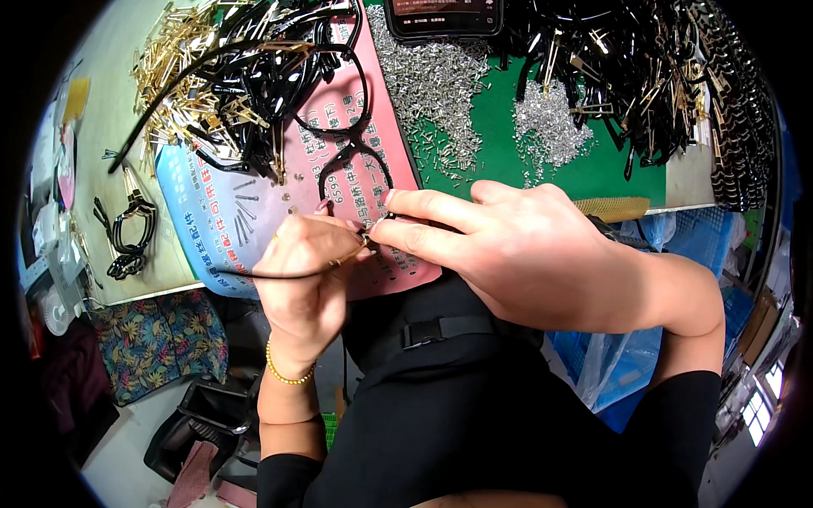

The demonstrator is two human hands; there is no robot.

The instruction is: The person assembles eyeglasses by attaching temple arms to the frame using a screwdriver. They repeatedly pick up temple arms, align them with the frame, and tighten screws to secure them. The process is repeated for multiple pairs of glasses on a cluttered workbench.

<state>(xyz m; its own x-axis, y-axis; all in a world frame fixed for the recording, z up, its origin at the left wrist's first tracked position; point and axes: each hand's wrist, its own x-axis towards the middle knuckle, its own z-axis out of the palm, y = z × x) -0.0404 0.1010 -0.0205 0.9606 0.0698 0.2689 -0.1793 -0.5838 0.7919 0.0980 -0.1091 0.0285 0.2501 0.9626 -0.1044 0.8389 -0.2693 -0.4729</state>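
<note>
A black glasses frame (355,135) shows against a mat (398,127) fading from pink to blue; small metal parts (436,85) gleam silver over a green cover (494,110). The bracelet (292,381) is golden yellow, the shirt (474,415) black, the dark cloth (161,345) patterned with blue, yellow and orange leaves.

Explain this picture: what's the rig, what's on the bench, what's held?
No robot here: just a person's bare hands, filmed from above by the left of two head-worn fisheye cameras, so edges bend. The left hand and right hand meet at the near end of a black glasses frame, over a printed mat. The exact pinch is hidden. Beyond lie black-and-gold parts, heaps of small silver pieces and a phone.
</note>
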